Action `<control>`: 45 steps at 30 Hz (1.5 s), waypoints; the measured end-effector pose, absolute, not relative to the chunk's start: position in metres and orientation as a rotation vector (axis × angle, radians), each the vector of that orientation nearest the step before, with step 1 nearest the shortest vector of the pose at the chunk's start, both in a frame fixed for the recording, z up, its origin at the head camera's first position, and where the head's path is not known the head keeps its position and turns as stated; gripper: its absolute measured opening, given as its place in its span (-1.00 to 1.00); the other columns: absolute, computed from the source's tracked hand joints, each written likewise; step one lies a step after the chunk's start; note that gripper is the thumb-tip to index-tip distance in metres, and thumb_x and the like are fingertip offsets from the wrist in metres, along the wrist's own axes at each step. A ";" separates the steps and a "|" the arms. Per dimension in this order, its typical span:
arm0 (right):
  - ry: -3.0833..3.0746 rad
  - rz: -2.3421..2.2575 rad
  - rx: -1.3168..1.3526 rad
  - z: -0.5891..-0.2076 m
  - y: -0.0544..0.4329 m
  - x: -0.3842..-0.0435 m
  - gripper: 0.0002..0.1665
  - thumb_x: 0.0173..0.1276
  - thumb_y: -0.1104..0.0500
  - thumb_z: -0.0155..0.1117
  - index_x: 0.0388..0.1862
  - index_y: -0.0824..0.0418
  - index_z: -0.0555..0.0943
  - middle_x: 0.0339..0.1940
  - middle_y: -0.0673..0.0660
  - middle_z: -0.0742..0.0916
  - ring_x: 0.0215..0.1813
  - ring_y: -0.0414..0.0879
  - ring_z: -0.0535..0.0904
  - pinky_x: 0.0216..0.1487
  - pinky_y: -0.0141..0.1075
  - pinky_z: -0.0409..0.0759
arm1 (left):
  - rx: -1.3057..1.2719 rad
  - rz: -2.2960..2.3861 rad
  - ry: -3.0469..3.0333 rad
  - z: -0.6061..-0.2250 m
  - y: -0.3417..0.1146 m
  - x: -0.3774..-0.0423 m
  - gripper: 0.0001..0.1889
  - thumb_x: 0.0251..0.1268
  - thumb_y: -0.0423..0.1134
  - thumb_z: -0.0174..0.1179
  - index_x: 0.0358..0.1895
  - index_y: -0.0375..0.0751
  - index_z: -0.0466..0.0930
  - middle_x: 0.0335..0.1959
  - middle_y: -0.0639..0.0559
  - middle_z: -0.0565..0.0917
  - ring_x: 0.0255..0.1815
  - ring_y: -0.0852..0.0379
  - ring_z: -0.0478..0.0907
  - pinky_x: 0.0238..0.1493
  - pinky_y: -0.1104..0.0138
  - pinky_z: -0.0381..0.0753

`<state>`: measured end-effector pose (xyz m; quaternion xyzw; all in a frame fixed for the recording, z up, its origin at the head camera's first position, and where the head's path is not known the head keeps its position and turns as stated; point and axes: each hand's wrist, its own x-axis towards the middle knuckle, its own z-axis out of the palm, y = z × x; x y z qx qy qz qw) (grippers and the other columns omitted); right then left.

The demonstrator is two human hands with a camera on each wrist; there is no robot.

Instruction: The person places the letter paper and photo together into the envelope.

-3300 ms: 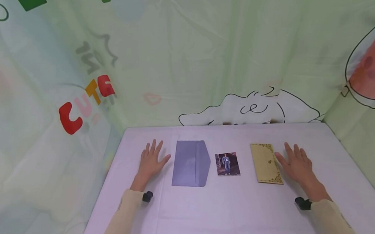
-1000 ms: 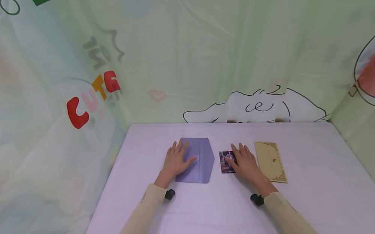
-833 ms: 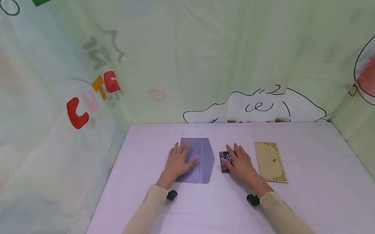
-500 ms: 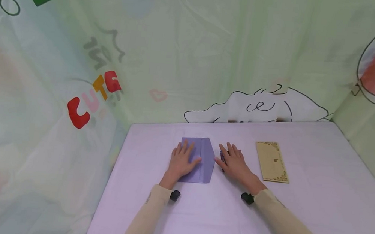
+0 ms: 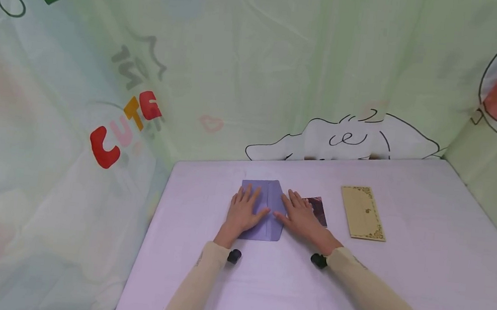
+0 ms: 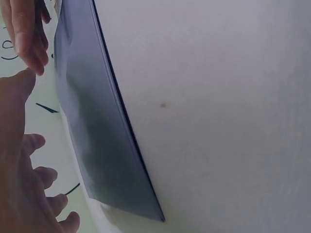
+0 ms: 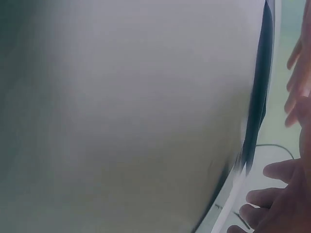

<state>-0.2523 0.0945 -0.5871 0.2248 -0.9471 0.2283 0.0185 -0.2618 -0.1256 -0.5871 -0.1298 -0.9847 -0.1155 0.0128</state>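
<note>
In the head view a lavender envelope (image 5: pixel 260 233) lies on the table, its pointed flap folded out to the right. My left hand (image 5: pixel 242 213) is over its left part, fingers spread and straight. The right hand (image 5: pixel 304 221), also with straight fingers, reaches over the flap's edge, the two thumbs close together. Neither hand holds anything; in the left wrist view both appear raised above the envelope (image 6: pixel 104 121). A small dark photo (image 5: pixel 318 211) lies partly hidden behind the right hand. Further right is a gold card (image 5: pixel 363 213) with ornate corners.
The table (image 5: pixel 271 297) has a pale lilac cover. Behind it and along the left hangs a light green printed curtain (image 5: pixel 248 65) with coloured letters and drawings. A black wrist camera (image 5: pixel 319 260) sits under the right wrist.
Both hands have come inward from the sides, the left onto the envelope. My right hand has passed leftward across the photo to the flap, uncovering the photo's right part.
</note>
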 end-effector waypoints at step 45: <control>-2.921 0.504 1.079 -0.583 0.071 -0.256 -0.43 0.53 0.24 0.07 0.38 0.58 0.34 0.45 0.53 0.39 0.49 0.36 0.32 0.47 0.10 0.33 | -0.573 -0.242 -3.183 -0.586 -0.117 -0.284 -0.37 0.46 0.11 -0.08 0.57 0.21 0.17 0.63 -0.14 0.13 0.60 -0.27 0.12 0.43 -0.18 0.29</control>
